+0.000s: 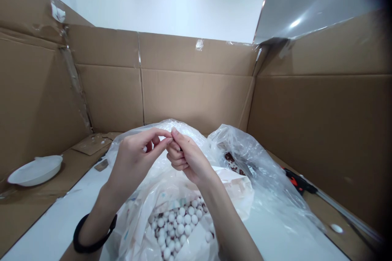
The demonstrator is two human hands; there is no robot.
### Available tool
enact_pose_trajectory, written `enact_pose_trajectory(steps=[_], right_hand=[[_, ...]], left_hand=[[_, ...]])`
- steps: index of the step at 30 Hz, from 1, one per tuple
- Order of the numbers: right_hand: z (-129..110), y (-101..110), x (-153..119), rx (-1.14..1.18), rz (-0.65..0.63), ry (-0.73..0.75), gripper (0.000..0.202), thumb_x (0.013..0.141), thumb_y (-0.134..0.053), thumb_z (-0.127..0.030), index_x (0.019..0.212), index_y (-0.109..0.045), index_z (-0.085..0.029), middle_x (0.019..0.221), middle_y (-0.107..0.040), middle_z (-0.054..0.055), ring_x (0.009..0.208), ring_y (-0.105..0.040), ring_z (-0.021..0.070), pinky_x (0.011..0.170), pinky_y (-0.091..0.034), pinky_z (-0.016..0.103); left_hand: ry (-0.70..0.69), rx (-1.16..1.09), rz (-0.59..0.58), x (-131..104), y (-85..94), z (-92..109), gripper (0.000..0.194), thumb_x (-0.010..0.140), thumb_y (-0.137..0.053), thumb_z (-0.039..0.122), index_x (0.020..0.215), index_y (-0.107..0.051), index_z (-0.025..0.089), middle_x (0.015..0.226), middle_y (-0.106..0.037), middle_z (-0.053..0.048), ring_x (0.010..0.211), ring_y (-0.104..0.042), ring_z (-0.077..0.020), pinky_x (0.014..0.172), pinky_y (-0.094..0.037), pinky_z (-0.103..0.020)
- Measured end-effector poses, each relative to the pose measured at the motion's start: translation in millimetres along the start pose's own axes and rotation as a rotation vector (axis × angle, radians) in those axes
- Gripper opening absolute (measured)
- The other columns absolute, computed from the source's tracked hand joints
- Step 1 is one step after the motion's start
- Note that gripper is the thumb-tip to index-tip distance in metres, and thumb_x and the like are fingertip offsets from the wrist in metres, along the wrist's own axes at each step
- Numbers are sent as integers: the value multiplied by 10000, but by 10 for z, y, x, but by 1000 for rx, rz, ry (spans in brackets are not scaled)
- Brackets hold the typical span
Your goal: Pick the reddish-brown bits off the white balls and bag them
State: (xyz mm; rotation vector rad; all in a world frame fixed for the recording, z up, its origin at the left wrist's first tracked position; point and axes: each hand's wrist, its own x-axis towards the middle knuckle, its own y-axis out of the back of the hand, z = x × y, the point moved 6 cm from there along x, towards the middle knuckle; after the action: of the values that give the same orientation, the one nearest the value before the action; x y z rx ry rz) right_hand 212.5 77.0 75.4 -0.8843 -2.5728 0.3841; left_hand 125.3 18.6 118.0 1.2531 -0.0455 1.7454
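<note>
My left hand [134, 157] is raised over the plastic bags, its thumb and forefinger pinched together at the fingertips of my right hand [188, 153]. The right hand has its fingers curled in and its thumb pressed on the forefinger. Whatever sits between the fingertips is too small to make out. A small white bit shows by the left hand's curled fingers. Below the hands, an open plastic bag [137, 220] holds many small white balls [180, 222]. Behind and right of them lies a clear bag [266, 179] with brown-and-white pieces [234, 163] in it.
Cardboard walls [196, 89] enclose the white table [61, 228] at the left, back and right. A white dish [36, 170] lies at the left. On the right are a black-and-orange tool [295, 181], a metal rod [339, 204] and a small white disc [337, 228].
</note>
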Motion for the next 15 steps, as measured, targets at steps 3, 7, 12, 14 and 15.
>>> enact_pose_trajectory(steps=[3,7,12,14,15], right_hand=[[-15,-4,-4,-18,-31,20,458,829,-545,-531,600,-329,-199,488,-187,-110,420,-90,40,353,-51,175],[-26,-6,-15,-46,-35,21,415,839,-549,-496,618,-360,-199,486,-204,-108,417,-98,41,355,-57,177],[-20,6,-30,-53,-73,-4,433,822,-569,-517,615,-360,-198,477,-187,-112,421,-88,40,361,-56,174],[-21,16,-33,-23,-92,-9,371,819,-586,-499,673,-425,-199,476,-184,-118,421,-81,43,359,-56,167],[-19,19,-34,-9,-104,-16,350,818,-591,-493,695,-445,-199,470,-183,-121,419,-77,43,356,-57,164]], left_hand=[[74,-97,11,19,2,-70,80,841,-596,273,860,-660,230,561,-470,56,512,-399,-81,481,-300,-197],[156,-240,-9,48,-12,-142,110,816,-626,319,831,-640,211,553,-457,54,496,-394,-82,455,-299,-189],[170,-301,-6,53,-9,-136,92,796,-646,291,779,-671,204,540,-480,48,475,-373,-78,447,-298,-195],[177,-311,-2,45,-18,-133,87,792,-652,287,773,-679,207,569,-517,40,484,-378,-79,451,-303,-199],[180,-312,-3,41,-26,-131,85,793,-651,286,773,-682,210,583,-533,36,490,-383,-81,454,-305,-201]])
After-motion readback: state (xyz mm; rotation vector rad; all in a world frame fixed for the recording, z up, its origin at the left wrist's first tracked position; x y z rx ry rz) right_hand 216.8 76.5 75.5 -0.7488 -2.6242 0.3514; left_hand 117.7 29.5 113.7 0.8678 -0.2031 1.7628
